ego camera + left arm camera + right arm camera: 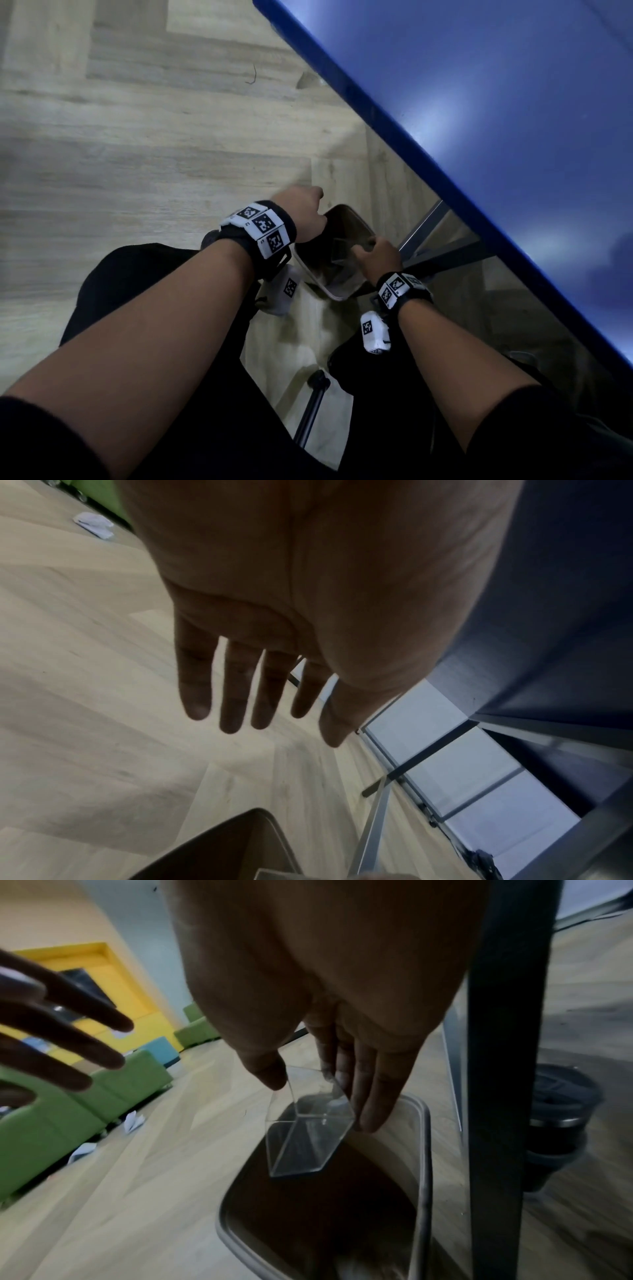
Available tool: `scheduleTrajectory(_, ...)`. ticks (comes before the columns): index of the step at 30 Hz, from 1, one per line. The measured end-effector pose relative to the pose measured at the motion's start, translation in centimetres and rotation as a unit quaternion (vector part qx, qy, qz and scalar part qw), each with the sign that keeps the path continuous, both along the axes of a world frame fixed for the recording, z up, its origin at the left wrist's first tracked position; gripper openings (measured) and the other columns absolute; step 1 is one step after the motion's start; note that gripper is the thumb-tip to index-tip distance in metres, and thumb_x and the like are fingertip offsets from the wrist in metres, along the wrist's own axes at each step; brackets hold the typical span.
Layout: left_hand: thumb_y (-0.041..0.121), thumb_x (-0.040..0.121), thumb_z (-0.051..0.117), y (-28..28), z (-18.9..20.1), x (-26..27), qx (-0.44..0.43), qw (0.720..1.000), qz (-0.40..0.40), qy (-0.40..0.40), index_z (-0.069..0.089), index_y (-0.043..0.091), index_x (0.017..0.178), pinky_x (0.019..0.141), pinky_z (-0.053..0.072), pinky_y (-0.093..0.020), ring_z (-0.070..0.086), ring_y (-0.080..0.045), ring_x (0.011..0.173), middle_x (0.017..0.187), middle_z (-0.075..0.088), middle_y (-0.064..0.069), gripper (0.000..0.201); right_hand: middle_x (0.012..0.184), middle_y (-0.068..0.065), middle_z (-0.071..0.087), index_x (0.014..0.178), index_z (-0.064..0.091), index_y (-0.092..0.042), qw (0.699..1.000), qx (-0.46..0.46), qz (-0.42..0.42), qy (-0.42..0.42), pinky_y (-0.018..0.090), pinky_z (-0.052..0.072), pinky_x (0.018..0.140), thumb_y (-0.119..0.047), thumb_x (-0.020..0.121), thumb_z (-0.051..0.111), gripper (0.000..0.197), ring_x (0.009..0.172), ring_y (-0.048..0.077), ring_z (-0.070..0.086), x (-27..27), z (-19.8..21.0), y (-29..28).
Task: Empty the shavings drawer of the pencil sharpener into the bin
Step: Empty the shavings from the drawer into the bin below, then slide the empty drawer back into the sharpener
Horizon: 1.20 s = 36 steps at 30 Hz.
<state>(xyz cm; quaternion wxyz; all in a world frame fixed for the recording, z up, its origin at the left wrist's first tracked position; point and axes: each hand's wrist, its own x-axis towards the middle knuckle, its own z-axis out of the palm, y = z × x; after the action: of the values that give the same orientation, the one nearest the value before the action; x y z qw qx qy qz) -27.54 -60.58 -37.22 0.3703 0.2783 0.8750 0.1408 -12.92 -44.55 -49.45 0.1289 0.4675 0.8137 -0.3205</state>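
A clear plastic shavings drawer (304, 1139) hangs tilted over the mouth of a grey bin (424, 1150) on the floor. My right hand (318, 1093) pinches the drawer's upper end between thumb and fingers. In the head view the drawer (339, 251) shows faintly inside the bin's rim (342, 206), just left of my right hand (376, 255). My left hand (301, 209) hovers at the bin's left side. Its fingers (232, 696) are straight, spread and hold nothing. The bin's inside is dark. I see no shavings in the drawer. The sharpener itself is out of view.
A blue table (479, 102) overhangs on the right, with a dark metal leg (496, 1069) close beside the bin. A dark round container (561, 1110) stands behind that leg. Paper scraps (133, 1121) lie on the wooden floor near green sofas (51, 1123).
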Motion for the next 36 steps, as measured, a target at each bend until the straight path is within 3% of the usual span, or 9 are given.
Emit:
scheduleTrajectory(2,0.035,0.099,0.056,-0.3,0.6,0.6,0.036,0.999,0.012,-0.005,0.045,0.016,0.154,0.108,0.048,-0.038,0.056,-0.032,0.134,0.149,0.057,-0.012,0.060,0.112,0.016,0.078,0.116,0.075,-0.009,0.999,-0.030,-0.017,0.002,0.031,0.050,0.087,-0.042,0.086,0.067,0.045,0.109,0.035,0.072,0.5,1.1,0.4)
scheduleTrajectory(5,0.034,0.098,0.057,-0.4,3.1,1.7,0.087,0.996,-0.019,-0.013,0.051,0.021,0.151,0.107,0.048,-0.032,0.061,-0.027,0.129,0.144,0.062,-0.008,0.055,0.096,0.015,0.079,0.094,0.073,-0.015,0.997,-0.062,-0.034,0.041,0.052,0.063,0.087,-0.066,0.069,0.060,0.058,0.093,0.040,0.077,1.5,1.0,2.4)
scheduleTrajectory(10,0.039,0.095,0.064,-0.9,7.6,3.9,0.116,0.989,-0.084,0.045,0.044,0.022,0.156,0.102,0.044,-0.028,0.057,-0.025,0.133,0.149,0.056,-0.006,0.067,0.094,0.011,0.080,0.101,0.077,-0.016,0.993,-0.074,0.012,0.087,0.056,0.063,0.085,-0.072,0.076,0.047,0.068,0.088,0.035,0.078,3.1,7.6,1.0)
scheduleTrajectory(14,0.048,0.081,0.078,-3.1,9.4,6.1,0.057,0.987,-0.145,0.031,0.015,0.016,0.166,0.112,0.044,-0.037,0.050,-0.029,0.140,0.159,0.043,-0.008,0.110,0.096,0.007,0.079,0.112,0.074,-0.025,0.987,-0.116,0.027,0.106,0.055,0.067,0.071,-0.040,0.099,0.054,0.028,0.076,0.033,0.080,4.4,12.7,-1.3)
scheduleTrajectory(18,0.046,0.076,0.084,-5.4,11.0,7.9,0.044,0.985,-0.162,0.032,0.005,0.011,0.166,0.119,0.036,-0.037,0.038,-0.030,0.149,0.166,0.031,-0.012,0.125,0.107,0.001,0.078,0.110,0.078,-0.031,0.979,-0.142,0.032,0.144,0.048,0.068,0.075,-0.033,0.100,0.058,0.022,0.092,0.028,0.079,5.6,16.2,-2.5)
scheduleTrajectory(25,0.053,0.071,0.086,-6.7,13.9,10.7,0.100,0.979,-0.165,0.068,0.013,0.015,0.166,0.116,0.039,-0.032,0.044,-0.026,0.145,0.164,0.035,-0.008,0.126,0.107,0.011,0.081,0.123,0.072,-0.024,0.945,-0.272,-0.048,0.173,0.052,0.063,0.096,-0.041,0.101,0.057,0.032,0.090,0.030,0.082,8.9,21.5,-4.2)
scheduleTrajectory(30,0.052,0.072,0.085,-5.9,16.5,13.6,0.176,0.967,-0.169,0.076,0.036,0.024,0.157,0.107,0.050,-0.035,0.060,-0.018,0.128,0.146,0.059,0.001,0.102,0.116,0.018,0.077,0.128,0.071,-0.016,0.908,-0.321,-0.062,0.263,0.045,0.065,0.083,-0.027,0.108,0.055,0.028,0.091,0.039,0.079,13.6,26.9,-5.2)
scheduleTrajectory(33,0.047,0.072,0.087,-5.3,19.1,15.1,0.209,0.959,-0.181,0.069,0.052,0.029,0.137,0.095,0.056,-0.035,0.068,-0.010,0.105,0.120,0.069,0.011,0.076,0.105,0.016,0.077,0.125,0.070,-0.008,0.884,-0.335,-0.083,0.315,0.053,0.063,0.089,-0.022,0.109,0.054,0.026,0.076,0.031,0.076,16.8,30.0,-6.0)
scheduleTrajectory(36,0.042,0.072,0.089,-4.4,22.1,16.6,0.228,0.947,-0.217,0.061,0.057,0.026,0.132,0.094,0.055,-0.026,0.066,0.003,0.101,0.118,0.069,0.015,0.070,0.110,0.018,0.078,0.124,0.070,-0.007,0.869,-0.337,-0.103,0.346,0.048,0.065,0.087,-0.024,0.108,0.058,0.027,0.080,0.031,0.077,19.7,33.1,-6.4)
